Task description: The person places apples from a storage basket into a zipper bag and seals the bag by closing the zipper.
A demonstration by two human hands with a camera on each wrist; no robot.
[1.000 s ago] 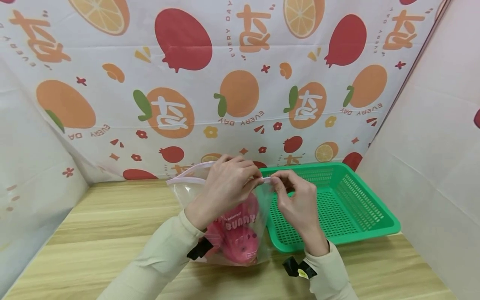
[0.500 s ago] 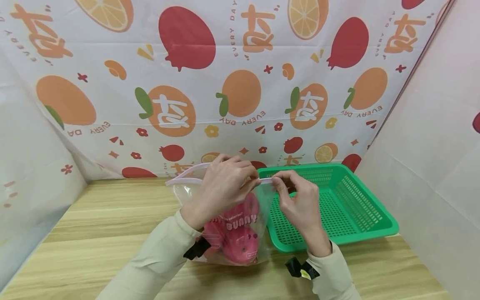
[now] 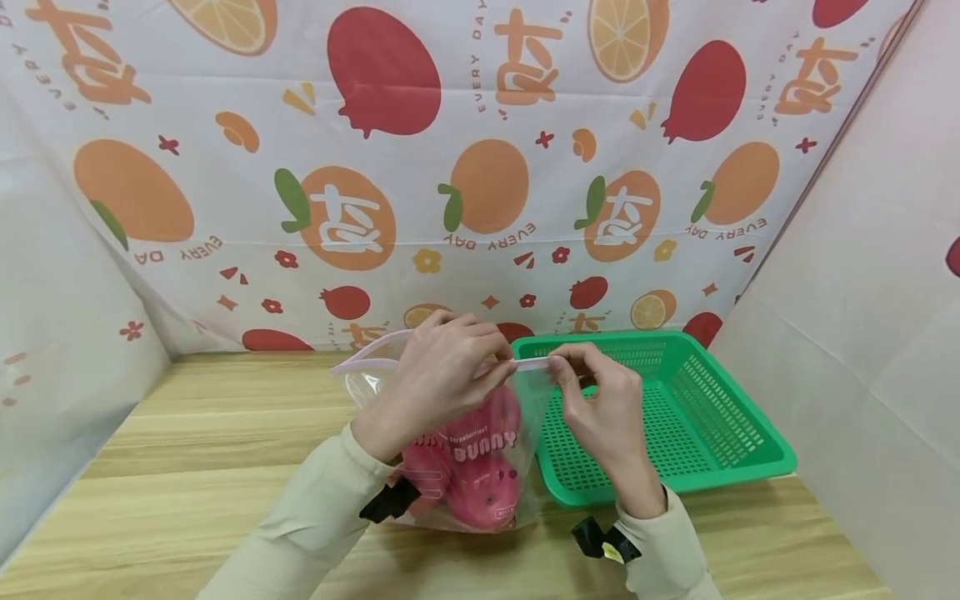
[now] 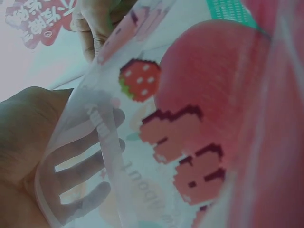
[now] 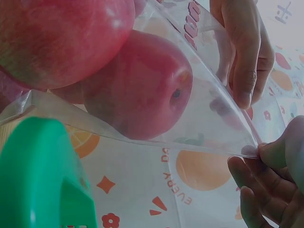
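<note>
A clear zip bag [image 3: 534, 433] printed with "BUNNY" and pink pictures stands on the table, holding several red apples [image 5: 146, 85]. Along its top runs a lilac zip strip [image 3: 531, 364]; the left end of the mouth gapes. My left hand [image 3: 450, 360] pinches the strip right of the middle, its other fingers showing through the film in the left wrist view. At the top right corner my right hand [image 3: 606, 408] pinches the strip's end between thumb and forefinger. A short stretch of strip lies between the hands. The left hand and forearm cover part of the bag.
A green plastic basket [image 3: 738, 412] stands right of the bag, close to the right hand. Behind the wooden table [image 3: 225, 450] hangs a fruit-printed cloth [image 3: 420, 192], with a pale sheet [image 3: 862, 275] on the right side.
My left hand has slid a little left along the zip strip, so more strip shows between the hands. The right hand keeps its pinch on the corner. The view has shifted slightly.
</note>
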